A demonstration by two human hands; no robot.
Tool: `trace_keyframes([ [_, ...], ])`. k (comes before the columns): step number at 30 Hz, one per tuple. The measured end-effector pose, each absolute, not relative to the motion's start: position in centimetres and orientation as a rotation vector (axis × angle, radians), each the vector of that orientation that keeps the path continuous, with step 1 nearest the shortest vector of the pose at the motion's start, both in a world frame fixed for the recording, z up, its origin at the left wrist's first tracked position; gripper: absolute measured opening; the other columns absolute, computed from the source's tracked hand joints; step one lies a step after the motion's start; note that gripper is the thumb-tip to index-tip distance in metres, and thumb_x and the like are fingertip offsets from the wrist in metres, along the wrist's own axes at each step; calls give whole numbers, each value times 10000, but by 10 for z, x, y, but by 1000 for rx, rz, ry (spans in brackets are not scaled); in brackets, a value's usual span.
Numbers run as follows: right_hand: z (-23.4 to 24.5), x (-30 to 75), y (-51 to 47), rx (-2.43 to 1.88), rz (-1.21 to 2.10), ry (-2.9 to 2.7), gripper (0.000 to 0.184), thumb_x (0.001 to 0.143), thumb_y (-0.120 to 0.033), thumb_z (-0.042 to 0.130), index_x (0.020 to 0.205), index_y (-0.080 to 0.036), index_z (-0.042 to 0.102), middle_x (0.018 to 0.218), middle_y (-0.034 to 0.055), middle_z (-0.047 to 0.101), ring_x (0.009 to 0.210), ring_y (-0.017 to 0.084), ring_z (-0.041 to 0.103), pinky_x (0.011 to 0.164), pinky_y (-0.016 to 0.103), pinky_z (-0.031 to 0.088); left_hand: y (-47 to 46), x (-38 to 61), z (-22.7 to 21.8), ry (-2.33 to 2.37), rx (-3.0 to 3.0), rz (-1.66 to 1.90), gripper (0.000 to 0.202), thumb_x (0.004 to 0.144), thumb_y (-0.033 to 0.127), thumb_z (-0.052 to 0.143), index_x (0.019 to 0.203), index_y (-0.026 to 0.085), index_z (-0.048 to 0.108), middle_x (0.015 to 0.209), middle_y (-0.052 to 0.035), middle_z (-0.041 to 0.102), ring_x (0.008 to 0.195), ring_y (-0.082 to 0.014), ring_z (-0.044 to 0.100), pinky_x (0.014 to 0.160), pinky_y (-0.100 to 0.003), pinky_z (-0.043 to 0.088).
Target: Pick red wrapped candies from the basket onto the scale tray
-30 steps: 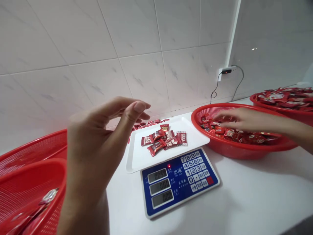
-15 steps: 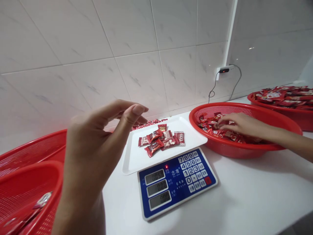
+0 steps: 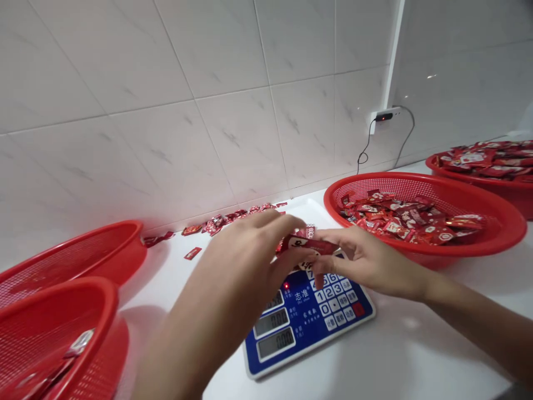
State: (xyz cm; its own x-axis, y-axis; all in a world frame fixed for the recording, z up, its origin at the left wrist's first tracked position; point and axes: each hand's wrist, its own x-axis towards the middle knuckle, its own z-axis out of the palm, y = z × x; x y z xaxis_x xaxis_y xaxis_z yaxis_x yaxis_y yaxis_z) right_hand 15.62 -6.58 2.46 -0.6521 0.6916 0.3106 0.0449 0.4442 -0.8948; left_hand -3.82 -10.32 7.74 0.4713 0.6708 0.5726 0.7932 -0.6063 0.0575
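Observation:
My left hand (image 3: 254, 255) and my right hand (image 3: 362, 258) meet over the digital scale (image 3: 308, 311). Between their fingers is a red wrapped candy (image 3: 312, 244), its left end in my left hand and its right end in my right. Underneath, the white tray (image 3: 315, 208) on the scale is largely covered by my hands, along with the candies lying on it. Beside my right hand stands a red plastic basket (image 3: 495, 236) holding many red wrapped candies (image 3: 410, 219).
Two red baskets stand at the left; the nearer basket (image 3: 106, 300) has a few packets inside. Loose wrapped candies (image 3: 225, 221) lie along the tiled wall. Another heaped basket (image 3: 491, 161) is at the far right. A cable (image 3: 364, 150) hangs from the wall socket.
My right hand has left the candy basket and moved left over the scale with a wrapped candy. My left hand has moved right and lower, closing on the same candy.

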Motion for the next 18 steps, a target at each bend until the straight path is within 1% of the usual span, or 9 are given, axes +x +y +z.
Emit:
trace_keyframes([
  [3, 29, 160, -66, -562, 1304, -1964, 230, 900, -393, 610, 971, -202, 716, 815, 27, 703, 821, 174, 666, 718, 293, 523, -105, -34, 77, -1186, -2617, -861, 106, 901, 199, 598, 929, 271, 671, 824, 42, 740, 639, -115, 667, 535, -197, 448],
  [5, 37, 176, -55, -608, 1235, -1982, 258, 899, -418, 599, 1004, -217, 721, 898, 46, 724, 859, 183, 674, 743, 302, 525, -107, -34, 79, -1176, -2602, -937, 98, 897, 194, 611, 926, 276, 656, 803, 63, 734, 609, -96, 653, 529, -182, 441],
  [7, 44, 199, -33, -756, 1070, -2020, 274, 901, -424, 577, 1039, -233, 718, 954, 62, 734, 918, 205, 677, 803, 333, 522, -108, -36, 82, -1189, -2540, -989, 75, 903, 226, 607, 911, 281, 658, 811, 63, 738, 621, -101, 657, 540, -188, 449],
  [8, 47, 212, -21, -897, 969, -2043, 258, 899, -401, 572, 1033, -235, 717, 947, 66, 737, 931, 217, 677, 834, 355, 517, -109, -38, 83, -1204, -2502, -1011, 69, 908, 248, 600, 909, 282, 660, 816, 59, 740, 636, -109, 663, 556, -196, 459],
  [11, 43, 247, 13, -1284, 779, -2269, 200, 844, -321, 568, 866, -219, 738, 918, 87, 744, 879, 262, 694, 817, 412, 528, -108, -44, 85, -1247, -2380, -1052, 74, 903, 291, 591, 916, 291, 664, 817, 57, 735, 668, -123, 670, 591, -213, 478],
  [13, 33, 263, 22, -1388, 739, -2469, 224, 794, -251, 573, 923, -232, 755, 1049, 90, 737, 963, 292, 685, 840, 421, 529, -106, -47, 85, -1259, -2344, -1053, 76, 893, 290, 591, 917, 298, 662, 810, 65, 729, 675, -119, 671, 594, -205, 475],
  [15, 20, 269, 20, -1392, 753, -2589, 361, 751, -181, 560, 1048, -264, 748, 1175, 67, 707, 1072, 297, 654, 890, 407, 520, -104, -46, 84, -1264, -2340, -1047, 78, 884, 285, 596, 921, 305, 662, 807, 74, 726, 680, -112, 672, 588, -191, 464],
  [16, 15, 269, 18, -1387, 765, -2617, 409, 746, -163, 542, 1086, -275, 740, 1205, 57, 696, 1101, 294, 643, 912, 405, 513, -103, -46, 83, -1266, -2346, -1046, 78, 880, 285, 598, 919, 307, 662, 804, 77, 727, 678, -110, 672, 584, -186, 460],
  [18, 9, 265, 14, -1426, 755, -2625, 399, 767, -170, 499, 1063, -268, 748, 1194, 56, 702, 1088, 295, 649, 922, 426, 509, -102, -44, 83, -1266, -2354, -1038, 78, 879, 296, 594, 910, 314, 664, 798, 79, 731, 671, -113, 675, 577, -185, 454],
])
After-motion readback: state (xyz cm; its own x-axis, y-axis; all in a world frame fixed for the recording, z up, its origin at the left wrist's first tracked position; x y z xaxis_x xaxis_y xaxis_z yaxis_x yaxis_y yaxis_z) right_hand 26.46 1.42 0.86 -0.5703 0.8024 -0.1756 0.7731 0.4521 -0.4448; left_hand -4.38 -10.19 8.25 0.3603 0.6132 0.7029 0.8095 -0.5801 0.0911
